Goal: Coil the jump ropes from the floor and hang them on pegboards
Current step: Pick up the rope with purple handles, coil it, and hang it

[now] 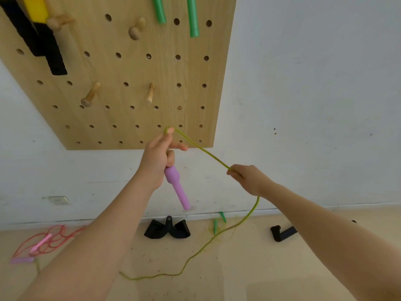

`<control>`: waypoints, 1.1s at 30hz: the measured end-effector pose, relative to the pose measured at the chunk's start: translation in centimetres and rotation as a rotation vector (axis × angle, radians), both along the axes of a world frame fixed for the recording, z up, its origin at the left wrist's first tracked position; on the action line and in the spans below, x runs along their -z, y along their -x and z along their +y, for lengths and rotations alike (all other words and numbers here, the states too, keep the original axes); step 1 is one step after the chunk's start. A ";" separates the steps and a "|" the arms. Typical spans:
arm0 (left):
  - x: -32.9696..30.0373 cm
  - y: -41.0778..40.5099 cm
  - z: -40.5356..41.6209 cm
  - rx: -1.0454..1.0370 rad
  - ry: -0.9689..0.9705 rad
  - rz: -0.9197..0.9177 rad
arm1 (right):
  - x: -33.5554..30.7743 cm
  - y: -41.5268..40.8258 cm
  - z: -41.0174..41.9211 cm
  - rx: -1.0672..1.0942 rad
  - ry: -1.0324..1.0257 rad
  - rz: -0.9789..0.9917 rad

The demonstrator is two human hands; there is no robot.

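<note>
My left hand (159, 155) grips the top of a purple jump-rope handle (176, 187), which points down, and pinches the yellow-green rope (201, 148) at its raised fingertips. The rope runs taut down to my right hand (245, 177), which is closed on it. Below that hand the rope drops to the floor and trails left across it (191, 259). The wooden pegboard (134, 83) hangs on the wall just behind and above my left hand, with bare wooden pegs (91, 94) sticking out of it.
Green handles (193, 16) and a black and yellow item (34, 29) hang on the pegboard. On the floor lie a pink-handled red rope (47, 242) at left, black objects (167, 229) by the wall, a black handle (282, 233) and small green pieces (217, 224).
</note>
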State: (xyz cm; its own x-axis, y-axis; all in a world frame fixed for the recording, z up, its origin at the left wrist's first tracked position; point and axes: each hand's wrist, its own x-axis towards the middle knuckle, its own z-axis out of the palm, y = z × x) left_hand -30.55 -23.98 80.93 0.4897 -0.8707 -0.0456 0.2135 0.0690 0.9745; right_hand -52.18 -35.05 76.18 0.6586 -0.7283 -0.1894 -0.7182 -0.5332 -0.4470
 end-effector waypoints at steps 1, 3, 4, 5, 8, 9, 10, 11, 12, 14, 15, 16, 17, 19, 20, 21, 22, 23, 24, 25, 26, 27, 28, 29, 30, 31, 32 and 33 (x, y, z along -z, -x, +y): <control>0.1 0.7 -0.1 0.052 -0.044 -0.095 | -1.0 -0.8 0.4 -0.123 0.062 0.122; 0.0 2.1 -0.4 0.187 -0.105 -0.219 | -3.7 -2.8 1.9 -0.321 0.172 0.258; 0.0 2.8 -0.5 0.256 -0.120 -0.254 | -5.3 -3.6 2.6 -0.380 0.226 0.254; 0.0 3.3 -0.6 0.316 -0.126 -0.271 | -6.8 -4.1 3.0 -0.419 0.269 0.213; 0.0 4.7 -0.6 0.421 -0.099 -0.248 | -9.8 -3.8 3.0 -0.445 0.292 0.016; -0.1 5.1 -0.5 0.442 -0.081 -0.223 | -10.2 -3.4 2.7 -0.408 0.275 -0.060; -0.1 5.4 -0.5 0.454 -0.058 -0.176 | -10.3 -3.0 2.5 -0.349 0.252 -0.143; -0.3 5.7 -0.6 0.454 -0.043 -0.104 | -10.2 -2.5 2.1 -0.283 0.225 -0.226; -0.6 6.0 -0.8 0.455 -0.049 -0.046 | -9.9 -2.1 1.8 -0.224 0.188 -0.288; -1.1 6.1 -1.0 0.498 -0.131 -0.108 | -9.5 -1.2 1.0 -0.169 0.072 -0.307; -1.3 6.1 -1.0 0.538 -0.184 -0.206 | -9.2 -0.8 0.6 -0.176 -0.002 -0.277; -1.5 6.0 -0.9 0.576 -0.218 -0.295 | -8.9 -0.5 0.4 -0.191 -0.070 -0.254; -1.6 5.9 -0.9 0.602 -0.236 -0.353 | -8.5 -0.2 0.2 -0.198 -0.112 -0.252; -1.6 5.6 -0.8 0.644 -0.253 -0.379 | -7.9 0.3 0.0 -0.172 -0.141 -0.296; -1.6 5.4 -0.8 0.673 -0.266 -0.366 | -7.8 0.4 0.0 -0.179 -0.134 -0.310; -1.5 5.3 -0.7 0.707 -0.281 -0.341 | -7.8 0.5 0.1 -0.206 -0.125 -0.301; -1.5 5.2 -0.6 0.743 -0.293 -0.308 | -7.9 0.5 0.1 -0.236 -0.122 -0.280; -1.5 5.2 -0.6 0.775 -0.305 -0.275 | -8.1 0.5 0.0 -0.261 -0.116 -0.251; -1.5 5.3 -0.6 0.799 -0.317 -0.251 | -8.4 0.5 -0.1 -0.276 -0.103 -0.228; -1.6 5.3 -0.6 0.816 -0.326 -0.229 | -8.6 0.4 -0.1 -0.284 -0.101 -0.219; -1.7 5.3 -0.6 0.825 -0.325 -0.199 | -8.8 0.5 -0.1 -0.280 -0.116 -0.220; -1.8 5.4 -0.6 0.831 -0.307 -0.159 | -8.9 0.4 -0.1 -0.272 -0.153 -0.242; -1.9 5.3 -0.6 0.829 -0.264 -0.108 | -8.9 0.4 0.0 -0.255 -0.220 -0.314; -2.0 5.2 -0.5 0.824 -0.199 -0.044 | -8.9 0.4 0.0 -0.246 -0.320 -0.431; -2.1 5.0 -0.3 0.814 -0.118 0.028 | -8.6 0.5 -0.3 -0.237 -0.454 -0.576; -2.1 4.8 -0.2 0.807 -0.028 0.100 | -8.3 0.6 -0.5 -0.239 -0.606 -0.718; -2.2 4.7 0.0 0.803 0.068 0.171 | -7.9 0.8 -0.7 -0.254 -0.761 -0.838; -2.1 4.5 0.0 0.796 0.162 0.239 | -7.4 1.0 -1.1 -0.268 -0.891 -0.919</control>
State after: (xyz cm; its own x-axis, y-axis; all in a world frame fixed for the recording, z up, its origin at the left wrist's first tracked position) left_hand -35.03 -23.99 83.04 -0.2792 -0.9565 0.0849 0.4564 -0.0544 0.8881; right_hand -53.14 -36.12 83.56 0.9085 -0.4138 0.0581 0.1182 0.1211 -0.9856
